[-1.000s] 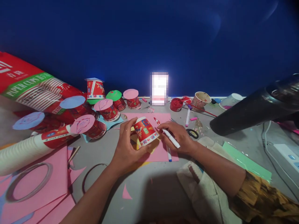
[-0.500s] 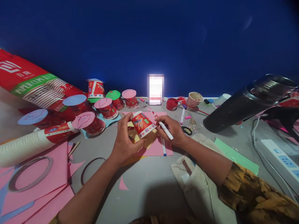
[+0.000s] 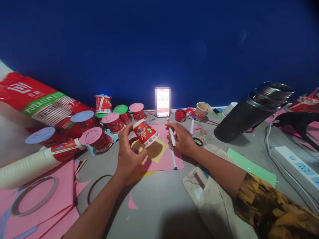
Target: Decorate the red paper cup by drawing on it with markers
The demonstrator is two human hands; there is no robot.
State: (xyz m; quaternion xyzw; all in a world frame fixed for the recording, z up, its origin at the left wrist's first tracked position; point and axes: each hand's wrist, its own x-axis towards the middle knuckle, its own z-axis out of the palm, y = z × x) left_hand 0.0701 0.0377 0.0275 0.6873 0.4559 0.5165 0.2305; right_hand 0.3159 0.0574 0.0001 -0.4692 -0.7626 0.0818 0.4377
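Note:
My left hand is closed round a red paper cup with a white rim, tilted above the table. Between the thumb and fingers of my right hand is a white marker, held apart from the cup. Below them lie a pink paper sheet and a yellow paper piece. Another marker with a blue end rests on the pink sheet, near my right hand. To the left stand several red cups topped with paper discs, among them one with a pink disc.
At left are a pack of paper cups, a cup stack and a tape roll on pink paper. A dark flask, a power strip and a cloth lie right. A blurred bright screen stands behind.
My left hand has moved the cup left, away from my right hand. The marker in my right hand now points more upright. The whole view has shifted slightly.

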